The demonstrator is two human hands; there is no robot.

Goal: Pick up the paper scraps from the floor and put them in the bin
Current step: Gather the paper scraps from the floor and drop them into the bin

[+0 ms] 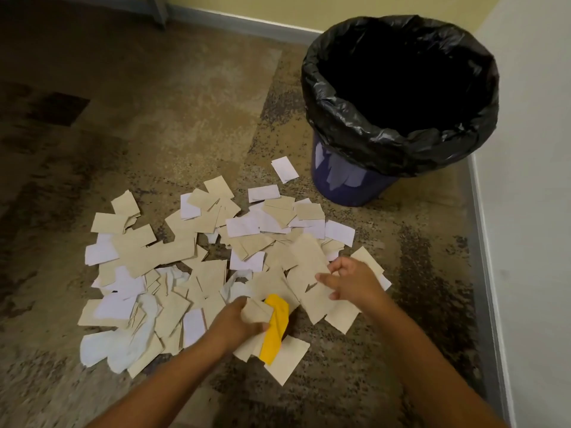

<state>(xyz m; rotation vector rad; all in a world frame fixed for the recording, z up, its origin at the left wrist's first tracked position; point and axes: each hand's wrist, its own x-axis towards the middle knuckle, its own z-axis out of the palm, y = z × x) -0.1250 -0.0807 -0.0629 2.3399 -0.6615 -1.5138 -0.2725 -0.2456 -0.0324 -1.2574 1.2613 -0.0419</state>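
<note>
Several beige and white paper scraps (173,251) lie spread over the patterned carpet. A blue bin (349,186) lined with a black bag (398,143) stands at the back right, its mouth dark. My left hand (238,319) grips a bunch of beige scraps together with a yellow scrap (275,329) at the near edge of the pile. My right hand (349,281) reaches into the pile's right side, fingers curled over large beige scraps (309,267); whether it holds them is unclear.
A white wall (531,211) with a grey skirting board (488,242) runs along the right, close to the bin. Another skirting board (247,24) lines the far wall. A grey furniture leg (156,7) stands at the top left. Bare carpet (123,118) stretches left.
</note>
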